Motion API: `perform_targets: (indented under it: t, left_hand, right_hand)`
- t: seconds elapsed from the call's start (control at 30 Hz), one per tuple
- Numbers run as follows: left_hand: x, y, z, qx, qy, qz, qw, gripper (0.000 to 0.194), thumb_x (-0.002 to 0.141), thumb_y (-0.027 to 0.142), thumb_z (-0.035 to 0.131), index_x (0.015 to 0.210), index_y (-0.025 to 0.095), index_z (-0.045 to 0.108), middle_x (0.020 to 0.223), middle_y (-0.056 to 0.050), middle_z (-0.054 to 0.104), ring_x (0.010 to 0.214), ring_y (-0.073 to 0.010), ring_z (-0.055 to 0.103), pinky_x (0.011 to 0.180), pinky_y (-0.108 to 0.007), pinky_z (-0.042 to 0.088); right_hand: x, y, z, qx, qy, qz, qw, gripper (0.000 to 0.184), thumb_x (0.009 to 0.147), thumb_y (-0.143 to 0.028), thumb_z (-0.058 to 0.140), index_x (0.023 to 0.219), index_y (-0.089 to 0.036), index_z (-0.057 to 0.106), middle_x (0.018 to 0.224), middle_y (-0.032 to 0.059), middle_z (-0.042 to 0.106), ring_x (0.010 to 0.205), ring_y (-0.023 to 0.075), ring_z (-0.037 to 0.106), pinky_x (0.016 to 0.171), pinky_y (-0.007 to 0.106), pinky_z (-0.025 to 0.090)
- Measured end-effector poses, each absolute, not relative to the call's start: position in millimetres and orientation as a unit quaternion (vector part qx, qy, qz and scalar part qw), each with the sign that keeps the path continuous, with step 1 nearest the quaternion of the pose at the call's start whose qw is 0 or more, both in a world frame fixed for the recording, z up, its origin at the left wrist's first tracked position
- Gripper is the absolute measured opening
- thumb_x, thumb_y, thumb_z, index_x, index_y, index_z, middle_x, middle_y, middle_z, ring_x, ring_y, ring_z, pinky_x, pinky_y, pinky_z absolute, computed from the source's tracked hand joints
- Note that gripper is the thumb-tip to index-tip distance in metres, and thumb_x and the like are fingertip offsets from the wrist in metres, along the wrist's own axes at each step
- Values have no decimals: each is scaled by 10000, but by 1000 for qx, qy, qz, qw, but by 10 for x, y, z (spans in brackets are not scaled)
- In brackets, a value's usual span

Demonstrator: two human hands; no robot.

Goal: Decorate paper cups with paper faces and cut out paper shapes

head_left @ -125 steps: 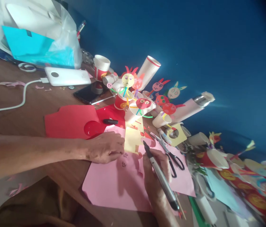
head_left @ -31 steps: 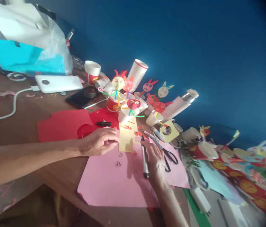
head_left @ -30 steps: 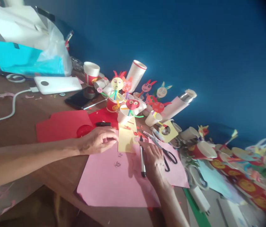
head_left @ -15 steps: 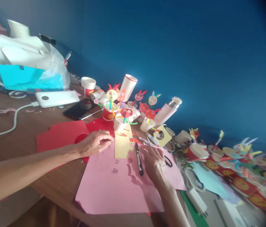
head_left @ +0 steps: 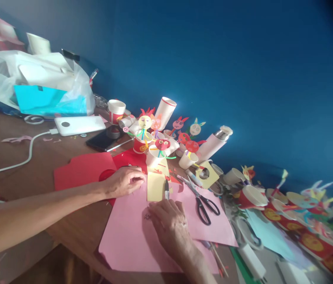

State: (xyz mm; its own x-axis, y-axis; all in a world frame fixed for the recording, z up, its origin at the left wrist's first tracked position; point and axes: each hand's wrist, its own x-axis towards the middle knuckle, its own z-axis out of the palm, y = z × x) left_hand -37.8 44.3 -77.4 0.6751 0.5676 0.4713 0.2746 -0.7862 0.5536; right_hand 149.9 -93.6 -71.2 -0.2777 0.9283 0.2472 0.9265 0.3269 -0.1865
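Note:
My left hand [head_left: 124, 182] rests at the upper left edge of the pink paper [head_left: 127, 244], fingers loosely curled with a gap between thumb and forefinger and nothing visible in them. Palm down on the same sheet, my right hand [head_left: 170, 225] has its fingers stretched toward small dark ink marks [head_left: 147, 216], partly covering them. A marker [head_left: 166, 191] lies just beyond its fingertips, its lower end hidden by the hand. Beside the marker is a yellow paper piece [head_left: 155, 189]. Black-handled scissors [head_left: 203, 205] lie to the right. Red paper [head_left: 80, 167] sits left of my left hand.
Paper cups with drawn-face figures [head_left: 156, 156] stand behind the papers. A thermos [head_left: 213, 144] and stacked cups [head_left: 166, 112] are farther back by the blue wall. A power bank [head_left: 80, 125] and phone [head_left: 104, 138] lie left. More cup figures [head_left: 253, 197] crowd the right.
My right hand first laid the marker down and let go of it. It has since moved left from beside the scissors to the ink marks. My left hand, pinched earlier, has loosened.

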Motion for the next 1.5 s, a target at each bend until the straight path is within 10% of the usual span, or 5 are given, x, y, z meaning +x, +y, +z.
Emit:
perform_targets:
  t: [0.9,1.2,1.5]
  left_hand:
    - [-362,406,-769,893,215,324,227,205,850,152,441,745,152,617,729,-28,580,694,-131,523,670,-224,399]
    - [-340,362,-407,861,244,223,386,203,814,225,483,781,151,670,723,-1,605,622,-105,510,565,-190,358]
    - [9,304,-190,820,209,158,509,194,728,264,564,727,129,704,617,5,598,564,-107,494,485,-187,318]
  right_hand:
    - [1479,-958,-689,-600,-739,129,280,83,787,-156,579,752,-218,620,709,-19,627,692,151,521,732,297,326]
    - [1509,-858,-536,-604,-474,445,461,218,747,-343,660,663,-173,552,548,-47,521,487,83,428,474,200,343]
    - [1560,-811,-635,-602,-480,378,514,253,756,-376,661,669,-161,562,568,-45,502,529,89,420,505,205,337]
